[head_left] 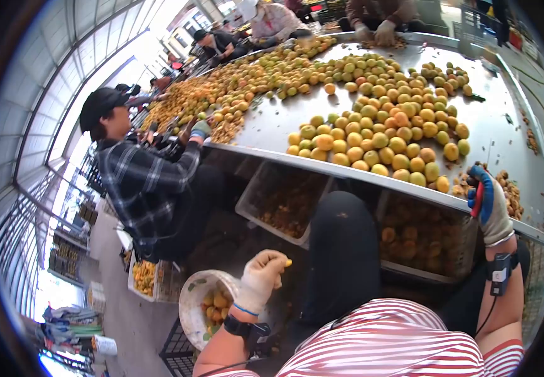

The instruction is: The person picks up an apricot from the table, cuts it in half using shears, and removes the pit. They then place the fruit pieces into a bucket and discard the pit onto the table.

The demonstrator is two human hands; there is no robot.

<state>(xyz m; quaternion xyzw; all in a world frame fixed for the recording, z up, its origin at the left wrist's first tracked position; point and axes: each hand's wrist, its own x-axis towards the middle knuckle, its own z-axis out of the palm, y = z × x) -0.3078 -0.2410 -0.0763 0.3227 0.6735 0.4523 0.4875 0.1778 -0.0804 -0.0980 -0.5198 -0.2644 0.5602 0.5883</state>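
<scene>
My left hand [262, 279], in a white glove, is closed above the rim of a white bucket [188, 301] with apricots inside. A small yellow piece of fruit [289, 262] pokes out at its fingertips. At the right edge of the metal table [265, 132], my right hand [493, 210] wears a white glove with blue on the fingers. It is wrapped round a red-handled tool [478, 200], whose working end I cannot make out. Near this hand lies a pile of brown scraps [509, 191]. A large heap of whole yellow-green and orange apricots [385, 135] covers the table ahead.
Crates of fruit [425, 242] and scraps [284, 207] stand under the table. To the left sits a co-worker in a plaid shirt [149, 188], with a crate of orange fruit [144, 278] behind. Other people work along the table's far side. A black crate [177, 349] is by the bucket.
</scene>
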